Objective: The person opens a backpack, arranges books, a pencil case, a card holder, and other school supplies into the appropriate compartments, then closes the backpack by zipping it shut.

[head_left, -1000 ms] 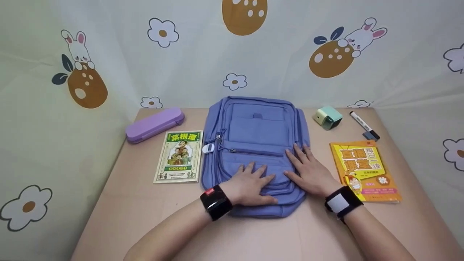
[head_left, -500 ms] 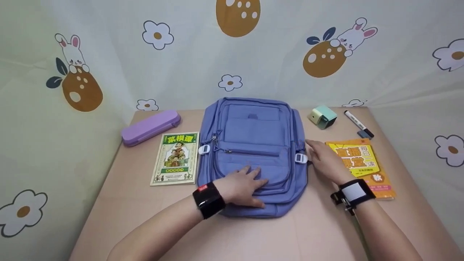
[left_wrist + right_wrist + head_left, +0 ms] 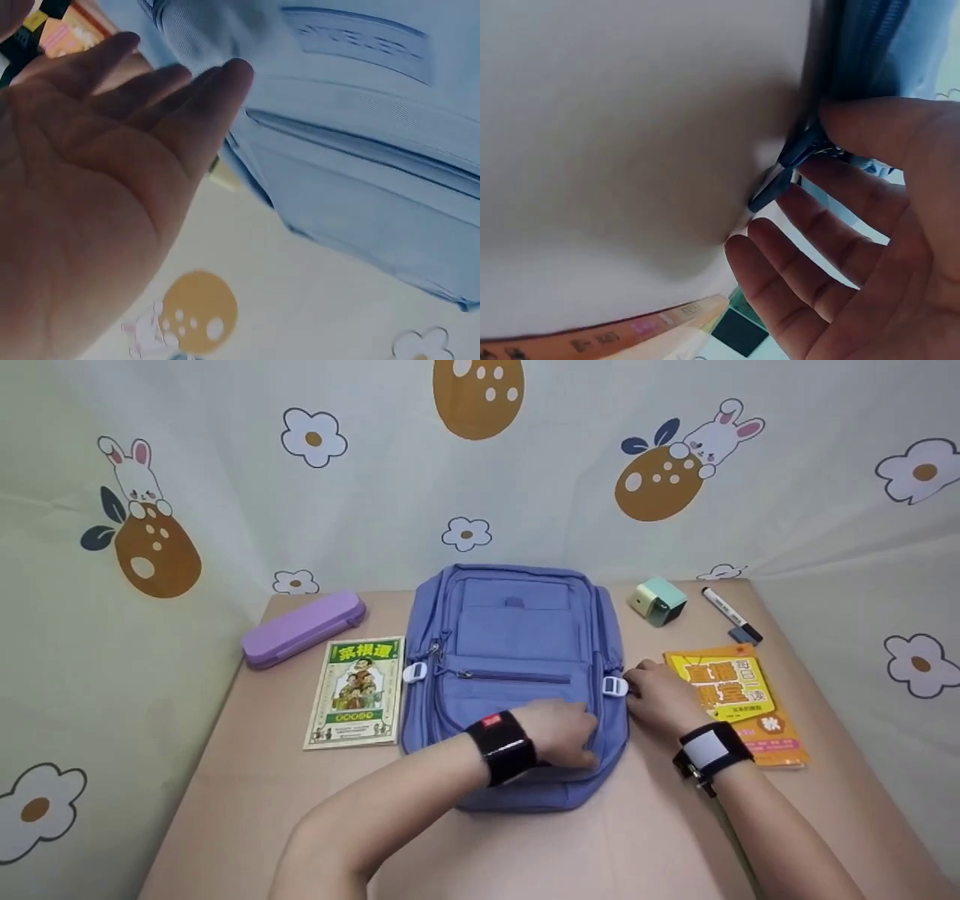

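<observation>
A blue backpack [image 3: 517,630] lies front side up in the middle of the table. My left hand [image 3: 564,733] is over its lower right front; in the left wrist view its fingers [image 3: 199,112] reach out fairly straight, holding nothing. At the bag's right edge, beside a white buckle [image 3: 615,686], is my right hand [image 3: 664,694]. The right wrist view shows its thumb and index finger pinching a blue zipper pull [image 3: 801,146], with the other fingers loosely bent. Part of the bag's lower front is hidden by the left hand and forearm.
Left of the bag lie a green-and-cream book [image 3: 356,694] and a purple pencil case [image 3: 304,630]. On the right are an orange-yellow book [image 3: 750,709], partly behind the right hand, a mint-green pencil sharpener [image 3: 658,601] and a marker [image 3: 729,613]. Patterned curtains surround the table.
My right hand has gone from lying flat on the bag to its right edge, now pinching the zipper pull. My left hand has slid right across the bag's front.
</observation>
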### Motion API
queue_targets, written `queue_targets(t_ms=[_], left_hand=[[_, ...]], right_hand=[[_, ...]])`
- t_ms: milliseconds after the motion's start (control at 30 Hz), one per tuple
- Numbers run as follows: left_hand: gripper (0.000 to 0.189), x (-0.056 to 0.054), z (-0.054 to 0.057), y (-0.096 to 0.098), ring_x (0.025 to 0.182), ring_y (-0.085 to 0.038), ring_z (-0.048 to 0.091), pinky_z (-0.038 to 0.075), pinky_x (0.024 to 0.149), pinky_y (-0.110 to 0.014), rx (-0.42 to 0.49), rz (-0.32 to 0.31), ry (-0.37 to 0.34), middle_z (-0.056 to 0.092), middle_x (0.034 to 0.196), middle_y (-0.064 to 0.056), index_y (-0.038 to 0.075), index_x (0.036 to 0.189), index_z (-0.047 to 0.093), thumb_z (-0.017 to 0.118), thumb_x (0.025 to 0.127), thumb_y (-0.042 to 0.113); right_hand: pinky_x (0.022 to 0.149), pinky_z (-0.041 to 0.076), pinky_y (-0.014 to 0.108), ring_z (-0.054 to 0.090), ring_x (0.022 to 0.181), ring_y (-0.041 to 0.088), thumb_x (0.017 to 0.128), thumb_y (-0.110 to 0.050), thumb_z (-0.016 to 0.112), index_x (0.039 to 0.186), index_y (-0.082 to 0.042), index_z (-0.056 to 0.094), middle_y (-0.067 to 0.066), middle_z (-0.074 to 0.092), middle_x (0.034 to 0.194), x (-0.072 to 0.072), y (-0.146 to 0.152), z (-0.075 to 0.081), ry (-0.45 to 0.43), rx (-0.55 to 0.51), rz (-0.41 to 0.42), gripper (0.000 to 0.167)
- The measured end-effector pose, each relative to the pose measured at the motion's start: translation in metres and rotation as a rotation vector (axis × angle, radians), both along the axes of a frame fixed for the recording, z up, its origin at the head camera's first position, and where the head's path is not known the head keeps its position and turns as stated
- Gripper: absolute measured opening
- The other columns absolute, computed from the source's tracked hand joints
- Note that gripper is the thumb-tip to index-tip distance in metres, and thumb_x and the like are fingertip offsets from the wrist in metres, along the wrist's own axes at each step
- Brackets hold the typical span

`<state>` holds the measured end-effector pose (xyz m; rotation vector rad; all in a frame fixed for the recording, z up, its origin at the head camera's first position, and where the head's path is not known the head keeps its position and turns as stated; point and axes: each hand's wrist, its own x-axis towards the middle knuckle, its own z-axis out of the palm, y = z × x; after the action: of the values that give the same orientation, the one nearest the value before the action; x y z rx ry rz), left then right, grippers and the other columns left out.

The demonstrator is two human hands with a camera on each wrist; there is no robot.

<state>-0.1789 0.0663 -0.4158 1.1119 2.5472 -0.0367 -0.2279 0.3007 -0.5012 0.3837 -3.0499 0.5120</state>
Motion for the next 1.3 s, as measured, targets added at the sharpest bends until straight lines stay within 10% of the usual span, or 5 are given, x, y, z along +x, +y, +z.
queue_targets(t_ms=[333,733,1300], left_hand=[[0.060,0.007,-0.026,0.059,0.088,-0.018,0.064,0.054,0.064,-0.041,-0.070,0.286,0.203,0.067,0.108,-0.007,0.013,0.122,0.070,0.065,0.088,0.062],[0.018,-0.013,-0.016,0.039,0.082,-0.021,0.069,0.059,0.072,-0.036,0.031,0.086,0.078,0.073,0.093,-0.005,0.009,0.084,0.071,0.059,0.096,0.017],[0.024,-0.015,-0.017,0.035,0.077,-0.023,0.069,0.059,0.069,-0.036,0.105,0.087,0.074,0.071,0.087,-0.006,0.011,0.072,0.057,0.060,0.095,0.012]], right_hand=[[0.069,0.051,0.051,0.059,0.082,0.034,0.087,-0.033,0.065,0.103,-0.003,0.075,0.016,0.063,0.098,-0.006,-0.010,0.002,-0.037,0.111,0.011,0.036],[0.075,0.053,0.051,0.066,0.086,0.032,0.089,-0.017,0.069,0.097,-0.008,0.078,0.010,0.071,0.094,-0.004,-0.005,-0.008,0.032,-0.076,-0.069,0.015],[0.070,0.053,0.042,0.064,0.077,0.022,0.089,-0.011,0.068,0.094,-0.011,0.074,0.003,0.070,0.086,0.013,0.001,0.008,-0.009,-0.125,-0.045,0.008]])
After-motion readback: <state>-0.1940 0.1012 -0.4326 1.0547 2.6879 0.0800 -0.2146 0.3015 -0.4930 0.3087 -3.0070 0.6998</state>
